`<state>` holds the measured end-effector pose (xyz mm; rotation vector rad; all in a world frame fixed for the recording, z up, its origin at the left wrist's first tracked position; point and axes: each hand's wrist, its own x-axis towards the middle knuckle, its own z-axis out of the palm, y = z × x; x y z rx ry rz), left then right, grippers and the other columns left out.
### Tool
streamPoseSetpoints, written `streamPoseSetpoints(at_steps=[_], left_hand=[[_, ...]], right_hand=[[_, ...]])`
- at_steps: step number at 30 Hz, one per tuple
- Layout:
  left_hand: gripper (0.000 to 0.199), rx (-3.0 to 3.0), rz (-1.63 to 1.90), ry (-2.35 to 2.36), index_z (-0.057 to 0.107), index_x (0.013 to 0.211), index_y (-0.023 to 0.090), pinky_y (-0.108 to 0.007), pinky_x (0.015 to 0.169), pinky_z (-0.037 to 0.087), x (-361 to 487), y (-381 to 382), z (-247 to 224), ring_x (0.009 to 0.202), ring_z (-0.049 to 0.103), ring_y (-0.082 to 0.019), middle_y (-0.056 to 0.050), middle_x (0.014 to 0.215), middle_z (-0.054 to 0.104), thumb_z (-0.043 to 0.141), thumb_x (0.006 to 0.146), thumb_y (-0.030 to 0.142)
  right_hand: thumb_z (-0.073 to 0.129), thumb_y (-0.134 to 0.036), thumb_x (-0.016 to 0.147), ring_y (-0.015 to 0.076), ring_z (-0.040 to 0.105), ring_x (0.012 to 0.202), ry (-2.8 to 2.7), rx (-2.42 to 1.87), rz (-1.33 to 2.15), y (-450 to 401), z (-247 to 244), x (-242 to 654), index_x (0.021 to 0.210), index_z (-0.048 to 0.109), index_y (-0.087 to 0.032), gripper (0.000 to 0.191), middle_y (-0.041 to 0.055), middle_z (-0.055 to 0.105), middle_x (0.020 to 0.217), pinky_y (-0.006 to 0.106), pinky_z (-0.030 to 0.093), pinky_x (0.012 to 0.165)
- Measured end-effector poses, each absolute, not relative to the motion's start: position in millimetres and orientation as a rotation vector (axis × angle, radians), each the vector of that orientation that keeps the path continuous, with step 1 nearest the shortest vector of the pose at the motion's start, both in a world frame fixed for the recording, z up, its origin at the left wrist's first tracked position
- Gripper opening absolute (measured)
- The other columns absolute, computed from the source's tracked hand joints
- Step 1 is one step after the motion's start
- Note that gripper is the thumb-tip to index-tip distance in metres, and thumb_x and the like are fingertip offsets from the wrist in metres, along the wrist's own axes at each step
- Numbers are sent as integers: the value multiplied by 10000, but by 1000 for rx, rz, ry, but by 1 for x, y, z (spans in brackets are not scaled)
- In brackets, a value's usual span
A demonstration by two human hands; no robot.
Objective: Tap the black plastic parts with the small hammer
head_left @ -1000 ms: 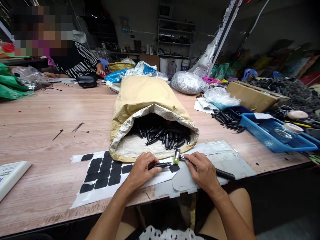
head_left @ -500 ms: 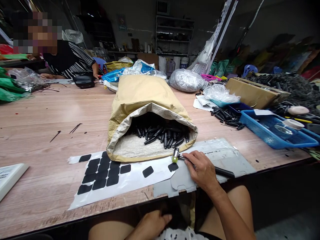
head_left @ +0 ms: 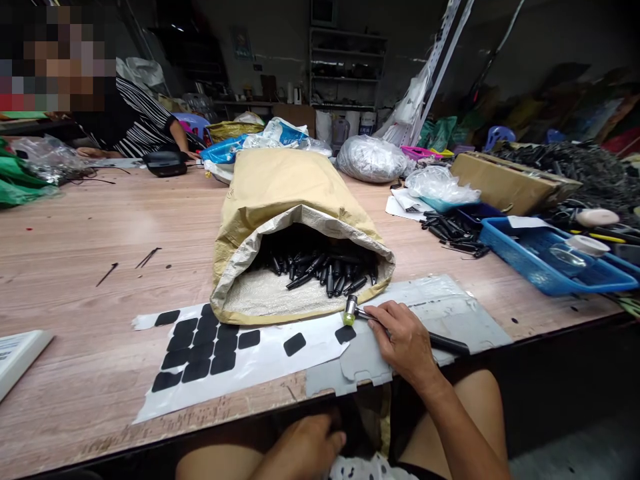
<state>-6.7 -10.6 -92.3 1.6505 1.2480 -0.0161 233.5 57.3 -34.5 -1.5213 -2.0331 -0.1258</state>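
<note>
My right hand [head_left: 403,340] is closed round the shaft of a small hammer [head_left: 351,311]. The hammer's metal and yellow-green head rests by a black square sticker [head_left: 345,335] on a white backing sheet [head_left: 270,363]; its black handle points right. In my lap, below the table edge, is my left hand [head_left: 313,443]; its fingers are partly in shadow, and whether they hold anything cannot be made out. A tan sack [head_left: 295,177] lies with its mouth towards me, showing many black tube-like parts [head_left: 330,280] inside. Several black stickers sit left on the sheet.
A grey board [head_left: 440,307] lies under the hammer. Rightward are a blue basket [head_left: 555,273], loose black parts [head_left: 453,230] and a cardboard box [head_left: 505,183]. A white box [head_left: 20,360] is at the left edge. Across the table sits a person in a striped top [head_left: 145,120].
My left hand has shifted slightly in my lap. The person across the table has leaned, and the view has moved a little. My right hand keeps its hold on the hammer.
</note>
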Motion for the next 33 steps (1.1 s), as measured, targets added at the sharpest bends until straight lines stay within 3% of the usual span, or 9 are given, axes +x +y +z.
streamPoseSetpoints(at_steps=[2, 4, 7, 11, 16, 23, 33], left_hand=[[253, 1739, -17, 1021, 770, 995, 270, -315, 755, 510, -7, -6, -43, 887, 674, -244, -27, 902, 747, 648, 814, 399], [259, 1665, 52, 816, 764, 962, 235, -248, 613, 458, -7, 14, -1, 724, 644, -176, 1, 787, 713, 590, 880, 408], [291, 1774, 441, 1094, 732, 918, 198, -263, 660, 458, -11, 67, 27, 740, 613, -170, -8, 795, 690, 533, 933, 410], [214, 2010, 840, 1766, 707, 981, 206, -322, 755, 467, -23, 139, 9, 833, 614, -212, -45, 896, 656, 575, 912, 360], [239, 2077, 686, 1982, 687, 1014, 205, -357, 772, 472, -26, 168, -12, 913, 615, -261, -72, 981, 614, 613, 905, 404], [110, 2161, 619, 1840, 632, 892, 218, -344, 809, 438, -40, 146, 3, 971, 584, -254, -47, 967, 614, 675, 868, 315], [118, 2051, 646, 1338, 649, 844, 230, -322, 751, 412, -49, 98, -1, 847, 564, -215, 1, 844, 650, 750, 799, 270]], right_hand=[[520, -222, 978, 212, 560, 912, -2037, -1523, -128, 57, -35, 234, 1186, 675, -232, 260, 58, 643, 964, 353, 453, 843], [513, -223, 980, 214, 562, 914, -2039, -1519, -133, 57, -35, 234, 1188, 675, -234, 264, 60, 645, 964, 354, 453, 842], [513, -226, 979, 213, 560, 901, -2038, -1509, -137, 57, -35, 234, 1185, 676, -237, 262, 60, 647, 957, 352, 453, 833], [527, -223, 969, 206, 556, 877, -2029, -1504, -137, 58, -34, 234, 1165, 684, -238, 252, 55, 645, 947, 344, 453, 820], [537, -223, 965, 208, 557, 892, -2023, -1503, -109, 58, -35, 235, 1159, 687, -233, 245, 53, 644, 951, 345, 454, 827], [537, -233, 960, 208, 554, 881, -2022, -1496, -111, 58, -37, 236, 1161, 687, -239, 252, 53, 647, 954, 342, 455, 809], [539, -263, 974, 214, 559, 885, -2051, -1514, -142, 59, -38, 237, 1251, 662, -261, 303, 51, 646, 968, 348, 461, 814]])
